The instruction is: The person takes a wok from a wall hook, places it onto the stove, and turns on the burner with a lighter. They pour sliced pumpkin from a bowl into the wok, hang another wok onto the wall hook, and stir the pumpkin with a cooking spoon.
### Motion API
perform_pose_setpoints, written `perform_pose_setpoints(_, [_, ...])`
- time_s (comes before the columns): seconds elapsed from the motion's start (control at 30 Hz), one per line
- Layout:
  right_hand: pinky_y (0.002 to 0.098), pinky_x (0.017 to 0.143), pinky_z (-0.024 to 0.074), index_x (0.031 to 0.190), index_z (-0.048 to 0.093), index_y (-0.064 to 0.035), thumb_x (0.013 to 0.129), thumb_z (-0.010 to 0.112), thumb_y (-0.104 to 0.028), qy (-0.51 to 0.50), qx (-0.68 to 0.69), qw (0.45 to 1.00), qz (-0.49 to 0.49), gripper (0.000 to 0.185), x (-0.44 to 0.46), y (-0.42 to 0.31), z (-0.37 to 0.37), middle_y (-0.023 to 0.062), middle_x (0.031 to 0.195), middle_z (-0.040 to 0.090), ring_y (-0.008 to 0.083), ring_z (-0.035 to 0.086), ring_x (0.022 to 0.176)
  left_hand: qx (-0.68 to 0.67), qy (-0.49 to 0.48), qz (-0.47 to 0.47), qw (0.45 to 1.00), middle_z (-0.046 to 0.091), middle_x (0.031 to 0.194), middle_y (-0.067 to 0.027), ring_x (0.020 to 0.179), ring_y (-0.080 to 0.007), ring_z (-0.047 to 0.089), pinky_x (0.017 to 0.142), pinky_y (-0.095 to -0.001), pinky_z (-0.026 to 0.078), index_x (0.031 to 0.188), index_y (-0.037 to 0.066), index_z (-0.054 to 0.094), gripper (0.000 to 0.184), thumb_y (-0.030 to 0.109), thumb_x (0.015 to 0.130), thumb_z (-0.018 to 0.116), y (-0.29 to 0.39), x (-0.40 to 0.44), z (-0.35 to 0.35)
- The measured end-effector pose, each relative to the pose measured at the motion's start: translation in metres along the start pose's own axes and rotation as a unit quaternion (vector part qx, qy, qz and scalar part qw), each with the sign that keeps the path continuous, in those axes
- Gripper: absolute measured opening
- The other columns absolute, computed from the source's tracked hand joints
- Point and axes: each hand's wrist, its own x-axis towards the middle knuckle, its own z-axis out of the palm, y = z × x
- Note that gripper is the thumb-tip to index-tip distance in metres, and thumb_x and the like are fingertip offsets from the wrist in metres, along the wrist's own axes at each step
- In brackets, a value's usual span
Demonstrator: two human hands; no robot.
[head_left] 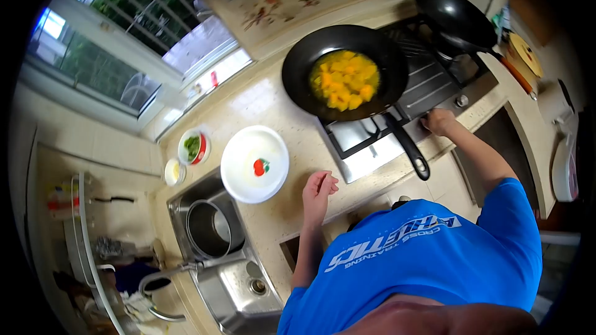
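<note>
The yellow chunks (338, 84) are cut up and in the black pan (299, 71); that part looks done. The greens (192, 146) are in their cup (203, 149), not in the pan; a small cup (174, 177) with something pale in it sits just beside them. The chunks look far from done to me; I see no brown on them, and most seem to have kept their shape.

The chunks lie in a loose heap in the middle of the pan, wet and shiny, with yellow juice or oil around them; the pan sits on the left side of the stove (444, 90), its handle out over the front edge. The right hand (442, 122) is at the stove front, fingers bent; I cannot tell if it grips a knob. The left hand (318, 191) is loosely open near the white bowl (237, 164); it holds nothing that I can see.
</note>
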Motion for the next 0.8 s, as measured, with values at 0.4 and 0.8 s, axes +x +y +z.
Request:
perform_pose_setpoints(0.4, [0.0361,0.077,0.0444,0.082,0.060,0.0006,0.077,0.044,-0.058,0.012,0.095,0.993,-0.074,0.061,-0.002,0.035,0.015,0.0173,0.092,0.060,0.0295,0.056,0.090,-0.168,-0.137,-0.103,0.971,0.056,0.084,-0.0084,0.071,-0.0147,0.053,0.065,-0.0270,0.044,0.102,0.003,0.049,0.040,0.036,0.093,0.029,0.019,0.007,0.113])
perform_pose_setpoints(0.8, [0.0367,0.083,0.0431,0.097,0.061,-0.0065,0.083,0.039,-0.049,-0.082,0.008,0.974,-0.212,0.050,-0.001,0.044,-0.018,0.0149,0.101,0.058,0.0296,0.055,0.097,-0.150,0.073,-0.016,0.986,0.058,0.081,-0.0082,0.066,-0.0106,0.056,0.058,-0.0213,0.047,0.100,0.001,0.049,0.031,0.028,0.093,0.035,0.047,-0.009,0.119])
